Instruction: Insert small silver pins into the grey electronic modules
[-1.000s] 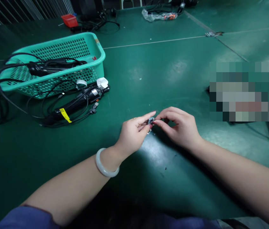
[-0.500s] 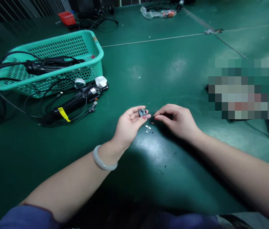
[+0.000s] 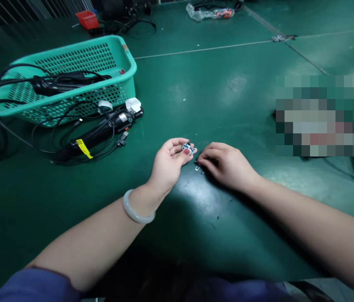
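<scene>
My left hand (image 3: 169, 161) is closed, holding a small grey-and-white part (image 3: 188, 148) between thumb and fingers above the table. Fine detail on that part is too small to read. Just to the right, my right hand (image 3: 227, 163) is low at the tabletop with thumb and forefinger pinched together. Its fingertips cover the upper end of a small flat silvery piece (image 3: 197, 167); whether they grip it I cannot tell. A tiny dark bit (image 3: 202, 173) lies beside this piece.
On the left stands a green plastic basket (image 3: 129, 77) with black cabled tools. A black handheld tool (image 3: 101, 132) with a yellow tag and loose cables lies before it. Farther back are a red tray (image 3: 87, 19) and a clear plastic bag (image 3: 200, 13). Pixelation hides an area at right.
My right hand has moved slightly left and down onto the flat silvery piece. The part in my left hand has turned, showing a whiter side. The view has shifted slightly.
</scene>
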`<state>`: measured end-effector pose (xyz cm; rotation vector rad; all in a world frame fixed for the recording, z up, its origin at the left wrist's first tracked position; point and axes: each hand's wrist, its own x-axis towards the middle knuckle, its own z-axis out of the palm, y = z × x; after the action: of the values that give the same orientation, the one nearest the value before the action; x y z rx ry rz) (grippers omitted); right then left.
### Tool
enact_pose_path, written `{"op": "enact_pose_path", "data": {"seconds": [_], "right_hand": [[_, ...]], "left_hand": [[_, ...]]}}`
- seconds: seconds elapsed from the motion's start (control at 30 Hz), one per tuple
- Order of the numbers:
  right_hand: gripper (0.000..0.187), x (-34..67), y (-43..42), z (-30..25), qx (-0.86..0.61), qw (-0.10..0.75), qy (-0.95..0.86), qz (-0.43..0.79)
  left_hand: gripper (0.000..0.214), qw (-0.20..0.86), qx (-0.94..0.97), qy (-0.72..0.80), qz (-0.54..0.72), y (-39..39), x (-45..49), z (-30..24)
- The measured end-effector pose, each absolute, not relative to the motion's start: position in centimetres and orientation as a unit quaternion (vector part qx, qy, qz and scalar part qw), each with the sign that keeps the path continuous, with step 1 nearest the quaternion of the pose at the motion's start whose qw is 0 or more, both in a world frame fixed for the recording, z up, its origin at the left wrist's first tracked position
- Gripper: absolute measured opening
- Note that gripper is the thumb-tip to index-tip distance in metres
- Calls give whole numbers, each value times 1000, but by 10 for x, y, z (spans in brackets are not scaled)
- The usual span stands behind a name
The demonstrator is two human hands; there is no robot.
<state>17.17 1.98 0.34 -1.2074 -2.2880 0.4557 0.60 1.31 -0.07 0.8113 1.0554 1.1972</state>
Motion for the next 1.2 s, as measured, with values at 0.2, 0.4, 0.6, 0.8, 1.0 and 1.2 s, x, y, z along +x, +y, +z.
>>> {"op": "enact_pose_path", "data": {"seconds": [0.2,0.4,0.6,0.8,1.0,1.2], "right_hand": [[11,170,13,16,-460,415,-766,171],[10,161,8,17,-458,435,-758,160],[10,159,7,16,-455,453,-754,135],[13,171,16,12,-505,416,-743,142],[4,181,29,-1,-492,273,-800,208],[12,176,30,-4,-488,205,-837,140]], "left_hand": [[32,615,411,442,508,12,4,-3],[31,616,443,423,495,10,5,-3],[35,631,418,413,506,9,5,-2],[31,653,338,408,541,13,3,0],[28,657,319,399,555,14,2,0],[33,625,362,431,540,13,4,-4]]}}
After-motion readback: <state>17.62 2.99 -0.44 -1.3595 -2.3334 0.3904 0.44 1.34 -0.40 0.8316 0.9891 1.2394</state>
